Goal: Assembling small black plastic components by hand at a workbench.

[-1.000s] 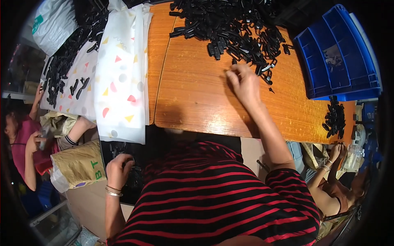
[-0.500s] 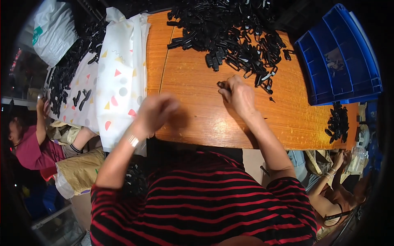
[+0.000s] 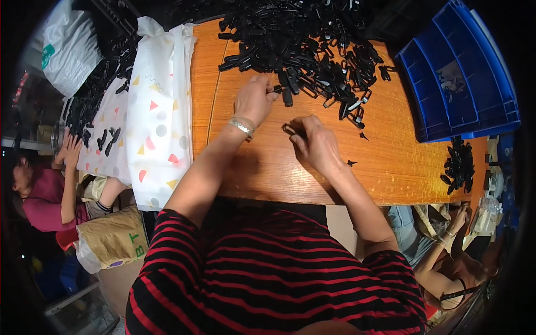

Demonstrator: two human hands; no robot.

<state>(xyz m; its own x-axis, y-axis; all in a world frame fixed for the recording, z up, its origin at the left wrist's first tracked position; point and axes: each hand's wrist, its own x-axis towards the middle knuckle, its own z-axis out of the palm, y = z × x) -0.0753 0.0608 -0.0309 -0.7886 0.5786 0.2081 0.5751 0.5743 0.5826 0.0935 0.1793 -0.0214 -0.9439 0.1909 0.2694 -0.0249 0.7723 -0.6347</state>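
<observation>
My left hand (image 3: 255, 100) reaches to the near edge of a pile of black plastic pieces (image 3: 301, 44), its fingers closed at a small black piece (image 3: 277, 89). Beside those fingertips lies a flat black block (image 3: 288, 94). Lower and to the right, my right hand (image 3: 317, 142) is just above the wooden table (image 3: 268, 173). Thumb and fingers there pinch a small black loop-shaped piece (image 3: 288, 129); its exact kind is too small to make out.
A blue divided crate (image 3: 458, 78) stands at the right, with a smaller black heap (image 3: 460, 167) below it. Patterned white sheeting (image 3: 159, 111) covers the left side. Two small dark bits (image 3: 351, 163) lie near my right wrist. People work at both sides.
My left hand has moved up and right, from above the table's near left to the pile's edge. My right hand keeps hold of its piece, slightly lower and farther left.
</observation>
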